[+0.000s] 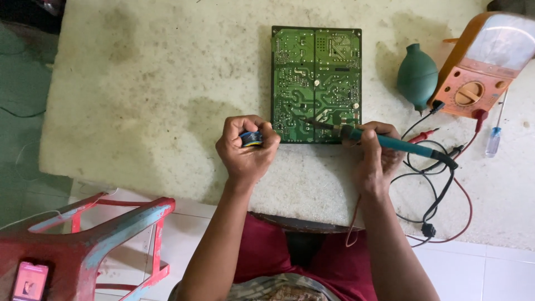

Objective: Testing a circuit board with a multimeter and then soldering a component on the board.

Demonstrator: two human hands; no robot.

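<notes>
A green circuit board (316, 72) lies solder side up on the stained white table (156, 95). My right hand (374, 159) grips a teal-handled soldering iron (390, 142), its tip resting on the board's lower middle. My left hand (245, 146) is closed around a small blue and yellow round spool (251, 138), just left of the board's lower edge. Both forearms reach up from the bottom of the view.
A dark green rubber blower bulb (417, 77) and an orange multimeter (484, 67) sit at the right. Red and black probe leads (440, 184) loop beside my right hand. A small screwdriver (494, 139) lies far right. A red plastic stool (83, 234) with a phone (30, 280) stands lower left.
</notes>
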